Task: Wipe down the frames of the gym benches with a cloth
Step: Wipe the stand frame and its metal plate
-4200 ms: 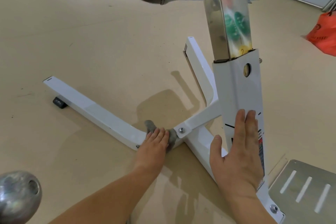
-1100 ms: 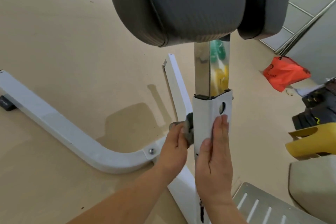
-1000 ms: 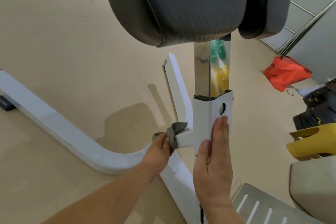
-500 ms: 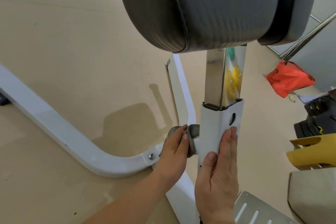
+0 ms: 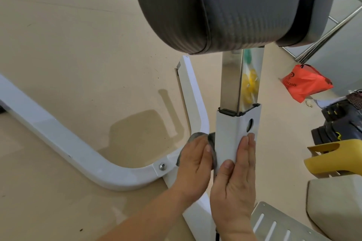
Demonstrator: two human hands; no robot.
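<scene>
A grey cloth (image 5: 212, 144) is held bunched in the left hand (image 5: 193, 166), with the fingers curled over it. It is pressed against the left face of the white upright post (image 5: 227, 139), above the curved white base tube (image 5: 58, 137). The right hand (image 5: 235, 188) is laid flat on the post's front face, fingers straight and together, thumb on the near corner; nothing is gripped by it. A chrome inner tube (image 5: 231, 84) is seen rising from the post into a grey pad (image 5: 225, 6). A bolt (image 5: 162, 166) is noted on the bracket just beside the left hand. An orange bag (image 5: 305, 82) is seen on the floor (image 5: 78, 45) at right, well apart.
</scene>
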